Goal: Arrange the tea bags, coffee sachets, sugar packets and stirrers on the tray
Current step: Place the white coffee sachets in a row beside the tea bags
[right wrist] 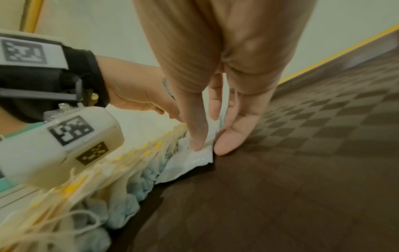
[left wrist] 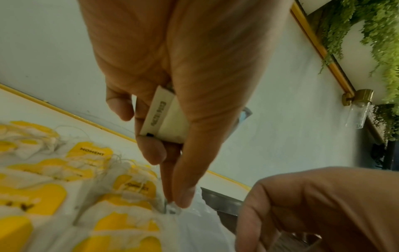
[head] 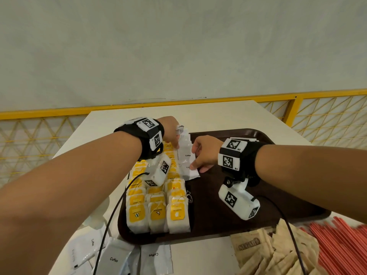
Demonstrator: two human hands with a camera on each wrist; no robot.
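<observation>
Head view, my left hand (head: 172,130) pinching white sachets (head: 185,149) marked "Coffee" on the brown tray (head: 228,221), my right hand (head: 204,153) with straight fingers pressing them, tea bags (head: 156,213) beside, more "Coffee" sachets (head: 117,257) on the table (head: 202,255).

A white table (head: 208,116) stands against a yellow lattice railing (head: 325,110) before a pale wall (head: 178,46); green foliage (left wrist: 375,34) hangs above a brass wall lamp (left wrist: 358,100).

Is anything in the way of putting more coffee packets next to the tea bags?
Nothing visible. The brown tray is bare to the right of the coffee sachets, which both hands, left hand and right hand, are lining up beside the tea bags.
</observation>
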